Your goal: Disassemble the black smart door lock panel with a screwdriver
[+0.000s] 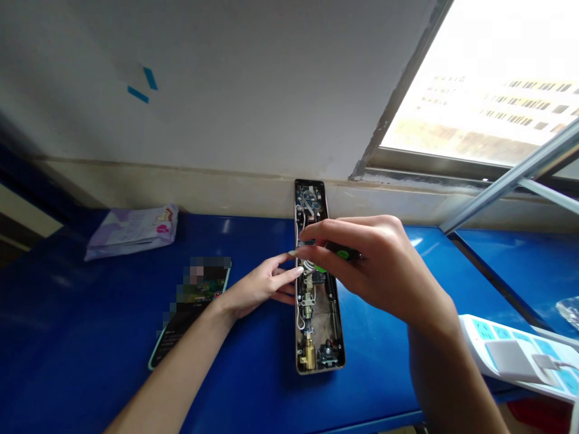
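A long, narrow electronic device housing (323,322) stands open-faced in front of me, its far end against the wall. Inside it are a circuit board (309,198), white wires and brass-coloured parts (307,355). My left hand (266,280) grips the housing's left edge near the middle, fingertips at the rim and over the inside. Above the housing, my right hand (373,253) is closed around a green-and-black screwdriver (344,254). The screwdriver's metal end points down-left into the middle of the housing, close to my left fingertips; its exact contact point is hard to make out.
A phone (190,319) with a lit screen lies left, partly behind my left forearm. A lilac packet (133,232) is at the back left. On the right sit a white power strip (474,331) with a plugged-in charger, and a metal frame bar (506,178). The table (257,386) is blue.
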`<state>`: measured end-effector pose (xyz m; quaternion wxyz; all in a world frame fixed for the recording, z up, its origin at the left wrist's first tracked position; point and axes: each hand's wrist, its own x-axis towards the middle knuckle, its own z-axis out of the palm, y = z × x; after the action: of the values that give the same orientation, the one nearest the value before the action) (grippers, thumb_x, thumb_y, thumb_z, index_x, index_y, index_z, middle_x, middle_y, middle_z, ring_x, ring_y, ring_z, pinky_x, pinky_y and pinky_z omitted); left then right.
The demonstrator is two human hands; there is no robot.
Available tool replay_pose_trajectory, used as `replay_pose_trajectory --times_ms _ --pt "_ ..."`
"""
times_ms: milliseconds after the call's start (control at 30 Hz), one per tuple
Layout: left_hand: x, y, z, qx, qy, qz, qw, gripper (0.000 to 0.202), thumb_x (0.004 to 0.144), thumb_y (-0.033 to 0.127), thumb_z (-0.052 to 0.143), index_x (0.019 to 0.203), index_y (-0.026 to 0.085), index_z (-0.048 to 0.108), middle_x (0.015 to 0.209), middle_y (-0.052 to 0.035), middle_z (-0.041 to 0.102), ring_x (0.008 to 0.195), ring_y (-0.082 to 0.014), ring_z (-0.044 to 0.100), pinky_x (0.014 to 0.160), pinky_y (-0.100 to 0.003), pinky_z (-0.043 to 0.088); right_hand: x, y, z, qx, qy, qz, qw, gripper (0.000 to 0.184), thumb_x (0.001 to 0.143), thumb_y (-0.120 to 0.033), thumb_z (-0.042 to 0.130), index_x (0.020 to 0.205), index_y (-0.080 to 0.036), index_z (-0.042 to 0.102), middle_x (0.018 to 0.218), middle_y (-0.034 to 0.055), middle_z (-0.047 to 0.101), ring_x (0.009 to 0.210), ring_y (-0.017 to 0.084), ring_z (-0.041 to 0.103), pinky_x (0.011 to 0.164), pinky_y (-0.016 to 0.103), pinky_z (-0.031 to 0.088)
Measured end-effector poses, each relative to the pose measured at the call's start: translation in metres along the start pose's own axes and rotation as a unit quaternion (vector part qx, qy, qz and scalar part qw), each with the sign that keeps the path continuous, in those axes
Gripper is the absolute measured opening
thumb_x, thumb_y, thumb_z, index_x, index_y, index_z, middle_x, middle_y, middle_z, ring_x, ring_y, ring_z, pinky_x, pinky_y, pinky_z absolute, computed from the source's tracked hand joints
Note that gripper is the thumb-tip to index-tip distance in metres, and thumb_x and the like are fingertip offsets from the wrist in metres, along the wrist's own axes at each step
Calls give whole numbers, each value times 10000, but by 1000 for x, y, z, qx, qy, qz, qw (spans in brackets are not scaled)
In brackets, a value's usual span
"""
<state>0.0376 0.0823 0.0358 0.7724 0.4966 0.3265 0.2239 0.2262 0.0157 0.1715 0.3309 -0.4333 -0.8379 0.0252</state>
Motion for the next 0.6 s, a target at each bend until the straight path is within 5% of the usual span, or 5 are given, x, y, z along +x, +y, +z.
replay_pose_trajectory --times_ms 200,367,600 --pt "0 -1 1 -6 10 11 1000 720 802 486 893 1346 154 559 986 -127 825 911 -308 826 762 -389 681 -1 1 -1 -6 -4 -2 1000 222 1062 -273 611 1192 -189 770 1049 38 827 813 131 755 700 233 512" --pt "-2 2 4 -18 23 16 999 683 788 434 912 1304 152 564 846 -59 800 843 -263 817 731 -340 674 -4 -4 -8 24 -44 0 999 501 962 -155 598 1459 -213 631 1203 48 787 858 153 736 735 272 538" --pt "-1 2 5 -31 21 17 999 737 753 477 932 1301 138 573 864 -78 799 853 -276 813 711 -333 660 -1 1 -7 -21 -8 7 1000 236 1021 -340 672 1159 -182 780 946 48 804 674 128 684 584 251 461"
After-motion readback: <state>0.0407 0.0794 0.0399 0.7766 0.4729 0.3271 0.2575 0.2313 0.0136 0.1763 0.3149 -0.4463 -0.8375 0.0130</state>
